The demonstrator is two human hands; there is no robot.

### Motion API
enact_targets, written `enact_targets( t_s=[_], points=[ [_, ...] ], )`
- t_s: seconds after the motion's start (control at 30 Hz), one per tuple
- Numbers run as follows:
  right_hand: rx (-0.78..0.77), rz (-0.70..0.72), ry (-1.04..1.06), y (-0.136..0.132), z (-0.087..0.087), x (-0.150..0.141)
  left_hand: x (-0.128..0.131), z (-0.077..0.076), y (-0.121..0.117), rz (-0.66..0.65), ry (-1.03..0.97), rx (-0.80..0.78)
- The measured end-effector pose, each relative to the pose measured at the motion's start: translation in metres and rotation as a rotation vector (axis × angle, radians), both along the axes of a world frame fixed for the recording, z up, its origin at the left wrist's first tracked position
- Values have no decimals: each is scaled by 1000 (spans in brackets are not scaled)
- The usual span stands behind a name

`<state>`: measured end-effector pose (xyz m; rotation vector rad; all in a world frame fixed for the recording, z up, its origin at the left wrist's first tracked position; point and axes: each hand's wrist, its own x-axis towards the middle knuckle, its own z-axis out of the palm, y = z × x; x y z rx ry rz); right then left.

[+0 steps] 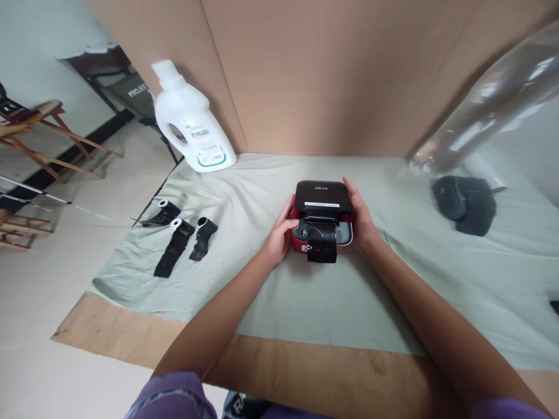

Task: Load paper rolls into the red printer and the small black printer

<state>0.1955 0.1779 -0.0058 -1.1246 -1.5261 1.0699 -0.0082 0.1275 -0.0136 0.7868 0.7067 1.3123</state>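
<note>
A small red and black label printer (324, 198) rests on the green cloth, gripped from both sides. My left hand (282, 233) is closed on its left side, with the thumb near the front corner. On the right side, my right hand (360, 214) wraps round the casing, fingers reaching toward the back. From the front of the printer hangs a black label strip (322, 244), touched by neither hand. The dark cover above it looks tilted up from the grey front part.
Several rolls of black label tape, one a long unrolled roll (174, 247), lie at the left. A white detergent bottle (194, 122) stands behind them against the cardboard wall (314, 75). At the right are a dark blurred object (465, 203) and a clear plastic roll (489, 99).
</note>
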Motion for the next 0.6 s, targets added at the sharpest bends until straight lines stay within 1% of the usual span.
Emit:
enact_targets(
  t_s=[0.07,0.13,0.17,0.23,0.27,0.3,0.33,0.4,0.43,0.47,0.5,0.57,0.6],
  points=[
    [-47,-9,20,-1,4,-2,1,-3,-2,4,-21,27],
    [-40,-35,-31,-5,13,-1,1,-5,-4,2,-38,41],
    [-3,-75,-93,-7,20,0,1,-7,-4,1,-46,43],
    [128,-178,-283,-12,38,2,1,-8,-5,2,-62,40],
    [199,-211,-393,-13,49,3,1,-8,-5,2,-68,38],
    [258,-205,-499,-13,59,2,1,-8,-5,1,-74,37],
    [297,-149,-596,-11,69,0,1,-8,-5,-2,-78,37],
    [314,92,-770,-2,84,-7,1,-8,-4,-3,-83,40],
    [305,223,-855,5,88,-13,1,-8,-4,0,-86,41],
    [297,334,-946,13,89,-19,0,-9,-4,4,-91,39],
    [288,415,-1032,21,88,-24,0,-9,-3,6,-96,34],
    [229,508,-1152,38,81,-33,0,-11,-2,3,-107,27],
    [185,530,-1166,46,76,-36,0,-12,-1,1,-110,28]
  ],
)
